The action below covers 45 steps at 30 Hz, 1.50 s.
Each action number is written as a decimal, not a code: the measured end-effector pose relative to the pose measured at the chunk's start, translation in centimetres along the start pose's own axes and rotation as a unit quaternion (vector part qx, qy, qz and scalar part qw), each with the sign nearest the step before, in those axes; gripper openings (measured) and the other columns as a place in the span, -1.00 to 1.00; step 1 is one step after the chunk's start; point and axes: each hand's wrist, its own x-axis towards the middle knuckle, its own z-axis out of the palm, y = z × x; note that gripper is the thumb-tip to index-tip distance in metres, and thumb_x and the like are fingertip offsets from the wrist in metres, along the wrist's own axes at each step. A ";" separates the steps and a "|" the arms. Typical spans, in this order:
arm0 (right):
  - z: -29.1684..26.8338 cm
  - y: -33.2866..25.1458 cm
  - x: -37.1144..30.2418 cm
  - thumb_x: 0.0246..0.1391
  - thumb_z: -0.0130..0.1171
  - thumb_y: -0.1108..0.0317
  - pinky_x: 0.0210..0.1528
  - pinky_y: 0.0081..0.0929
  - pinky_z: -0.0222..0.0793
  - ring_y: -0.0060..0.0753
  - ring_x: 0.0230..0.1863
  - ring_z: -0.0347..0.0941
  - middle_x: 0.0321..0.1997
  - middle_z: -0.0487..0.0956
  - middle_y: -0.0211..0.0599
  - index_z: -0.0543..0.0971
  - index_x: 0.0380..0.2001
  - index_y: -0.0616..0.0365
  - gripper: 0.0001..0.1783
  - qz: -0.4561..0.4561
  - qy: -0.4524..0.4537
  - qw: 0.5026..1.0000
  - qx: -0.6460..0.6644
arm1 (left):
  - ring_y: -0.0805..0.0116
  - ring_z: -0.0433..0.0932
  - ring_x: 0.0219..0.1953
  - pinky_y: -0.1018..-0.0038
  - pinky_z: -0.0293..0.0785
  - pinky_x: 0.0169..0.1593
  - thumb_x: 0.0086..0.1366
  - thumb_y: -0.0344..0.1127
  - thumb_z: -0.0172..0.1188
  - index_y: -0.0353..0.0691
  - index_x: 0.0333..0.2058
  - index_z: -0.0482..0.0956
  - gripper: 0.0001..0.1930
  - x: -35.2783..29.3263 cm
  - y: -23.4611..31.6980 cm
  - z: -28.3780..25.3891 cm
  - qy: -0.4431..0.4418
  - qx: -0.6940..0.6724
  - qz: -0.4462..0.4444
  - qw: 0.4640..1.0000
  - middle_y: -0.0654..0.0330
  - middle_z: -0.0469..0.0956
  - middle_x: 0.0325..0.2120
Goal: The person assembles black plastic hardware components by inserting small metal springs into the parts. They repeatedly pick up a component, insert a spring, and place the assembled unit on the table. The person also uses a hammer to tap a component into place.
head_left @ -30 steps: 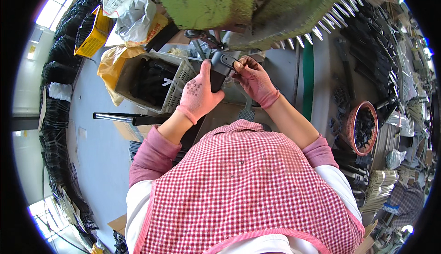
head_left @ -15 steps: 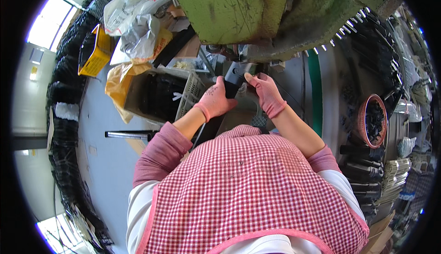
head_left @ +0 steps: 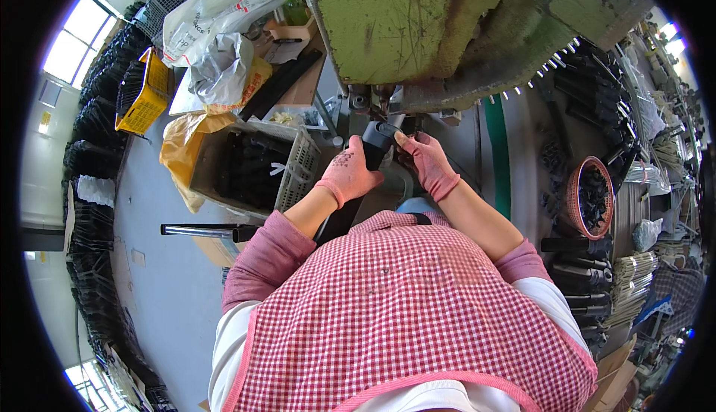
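Observation:
Both my hands wear pink gloves and meet under the head of a green machine (head_left: 403,32). My left hand (head_left: 350,172) is wrapped round a black tube (head_left: 378,137), its thumb along the side. The tube's far end sits beneath the machine's dark vertical tool (head_left: 382,102). To the right of the tube, my right hand (head_left: 430,166) is closed in a pinch, thumb tip close to the tube's end. Whatever lies between those fingers is too small and dark to make out.
Left of my hands stands a crate (head_left: 298,170) with black parts inside, a yellow bag (head_left: 179,151) over its edge. A yellow basket (head_left: 145,99) is farther left. At right are a red basket (head_left: 589,197) of small black parts and stacked black tubes (head_left: 585,274).
The view has shifted a little, so more of the machine's tool shows. The tube's far end now sits under the tool. Both hands keep much the same hold.

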 end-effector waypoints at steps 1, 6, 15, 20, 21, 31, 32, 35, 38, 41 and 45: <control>-0.1 0.3 -0.1 0.12 0.40 0.26 -0.30 -0.62 0.39 -0.65 -0.36 0.47 -0.33 0.57 -0.50 0.57 -0.23 0.18 -0.72 0.002 -0.001 1.000 -0.010 | -0.27 0.56 -0.05 0.14 0.49 -0.01 0.03 -0.17 0.44 -0.48 -0.03 0.16 -0.26 -0.1 -0.1 0.2 0.005 0.003 -0.010 1.000 -0.34 0.55 -0.21; -0.4 1.2 0.5 0.06 0.44 0.28 -0.40 -0.53 0.38 -0.59 -0.44 0.45 -0.40 0.55 -0.45 0.58 -0.31 0.23 -0.72 -0.008 0.027 1.000 -0.012 | -0.31 0.54 -0.03 0.08 0.50 -0.03 0.01 -0.20 0.44 -0.46 -0.08 0.15 -0.28 -0.4 -0.1 0.3 0.049 -0.011 0.067 0.997 -0.39 0.55 -0.22; 1.3 -1.4 -1.4 0.12 0.38 0.37 -0.11 -0.50 0.58 -0.45 -0.28 0.56 -0.38 0.50 -0.42 0.42 -0.45 0.12 -0.71 -0.108 -0.084 0.984 0.113 | -0.32 0.55 -0.15 0.06 0.48 -0.08 0.03 -0.20 0.45 -0.44 0.03 0.20 -0.26 -1.8 1.4 -4.2 0.053 0.064 0.154 0.985 -0.28 0.55 -0.23; -4.9 -1.2 -7.2 0.16 0.34 0.37 -0.22 -0.51 0.53 -0.51 -0.35 0.52 -0.37 0.53 -0.43 0.43 -0.47 0.05 -0.74 -0.064 0.049 0.972 0.220 | 0.47 0.54 -0.25 0.47 0.52 -0.17 0.10 -0.38 0.43 -0.36 0.01 0.39 -0.47 -5.5 1.8 -2.1 -0.250 -0.250 0.085 0.932 0.19 0.52 -0.24; -5.9 -1.0 -8.2 0.18 0.31 0.41 -0.19 -0.49 0.53 -0.48 -0.27 0.54 -0.34 0.54 -0.42 0.45 -0.45 0.05 -0.78 -0.060 0.136 0.960 0.238 | 0.46 0.53 -0.30 0.47 0.53 -0.19 0.13 -0.42 0.40 -0.35 0.02 0.38 -0.49 -5.8 2.4 -0.3 -0.260 -0.301 0.010 0.917 0.19 0.51 -0.26; -21.3 -4.9 -6.4 0.05 0.20 0.49 -0.41 -0.26 0.58 -0.26 -0.53 0.56 -0.53 0.54 -0.21 0.47 -0.49 0.27 -0.88 -0.142 0.235 0.961 0.038 | 0.37 0.59 -0.18 0.43 0.53 -0.09 0.34 -0.27 0.25 -0.33 0.10 0.40 -0.57 2.3 10.2 13.2 -0.152 -0.225 0.187 0.944 0.04 0.60 -0.18; -24.9 -7.7 -5.2 0.06 0.20 0.45 -0.43 -0.35 0.54 -0.37 -0.55 0.53 -0.58 0.51 -0.30 0.49 -0.57 0.25 -0.82 -0.140 0.254 0.956 0.039 | 0.39 0.59 -0.21 0.46 0.53 -0.11 0.35 -0.28 0.24 -0.34 0.09 0.40 -0.58 2.2 9.9 13.9 -0.180 -0.247 0.104 0.946 0.06 0.60 -0.18; -34.8 -21.0 0.6 0.04 0.26 0.32 -0.56 -0.48 0.14 -0.66 -0.57 0.26 -0.59 0.44 -0.48 0.49 -0.59 0.10 -0.79 -0.161 0.344 0.924 -0.047 | 0.39 0.59 -0.17 0.50 0.52 -0.06 0.35 -0.31 0.24 -0.35 0.09 0.40 -0.59 1.2 9.0 17.5 -0.198 -0.391 -0.072 0.896 0.10 0.59 -0.16; -41.6 -36.2 7.8 0.11 0.29 -0.02 -0.55 -0.48 0.10 -0.64 -0.53 0.22 -0.51 0.39 -0.56 0.45 -0.50 0.05 -0.60 -0.311 0.400 0.844 -0.177 | 0.36 0.58 -0.13 0.48 0.50 -0.02 0.36 -0.30 0.22 -0.34 0.09 0.41 -0.60 0.4 8.8 21.4 -0.197 -0.259 -0.142 0.935 0.09 0.59 -0.16; -46.0 -42.8 11.8 0.24 0.17 0.04 -0.32 -0.53 0.28 -0.51 -0.40 0.33 -0.41 0.47 -0.43 0.48 -0.26 0.21 -0.60 -0.489 0.340 0.799 -0.088 | 0.36 0.58 -0.13 0.47 0.50 -0.02 0.36 -0.29 0.22 -0.34 0.09 0.41 -0.60 1.1 9.4 24.2 -0.209 -0.220 -0.172 0.937 0.09 0.59 -0.16; -52.6 -35.3 8.9 0.08 0.13 0.03 0.35 -0.18 0.26 0.05 0.36 0.27 0.33 0.34 0.06 0.39 0.19 0.21 -0.32 0.058 0.403 0.676 -0.614 | 0.35 0.59 -0.12 0.47 0.50 -0.01 0.36 -0.29 0.22 -0.34 0.09 0.41 -0.60 3.6 10.6 25.3 -0.213 -0.194 -0.202 0.936 0.08 0.59 -0.16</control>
